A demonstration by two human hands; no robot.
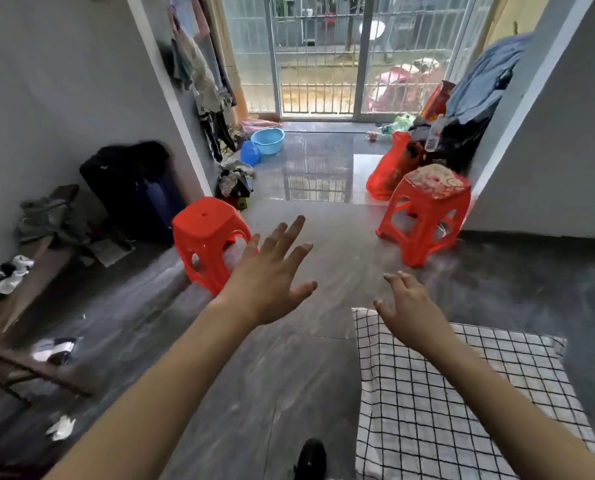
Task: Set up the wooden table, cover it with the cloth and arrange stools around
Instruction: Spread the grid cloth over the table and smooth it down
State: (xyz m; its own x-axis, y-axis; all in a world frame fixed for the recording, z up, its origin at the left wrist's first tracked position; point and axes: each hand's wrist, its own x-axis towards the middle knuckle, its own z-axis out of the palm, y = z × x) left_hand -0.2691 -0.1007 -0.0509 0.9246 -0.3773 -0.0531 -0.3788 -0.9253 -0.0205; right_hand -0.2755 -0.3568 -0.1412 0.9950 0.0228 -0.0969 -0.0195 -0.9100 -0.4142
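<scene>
A white cloth with a black grid covers a low flat surface at the lower right; the table under it is hidden. A red plastic stool stands on the floor ahead and to the left. A second red stool with a patterned top stands ahead on the right. My left hand reaches forward with fingers spread, just right of the left stool and apart from it. My right hand hovers over the cloth's far left corner, fingers loosely bent, holding nothing.
A dark suitcase leans on the left wall beside a wooden bench with clothes. Blue basins and a red bag lie near the barred glass door. A black shoe shows at the bottom.
</scene>
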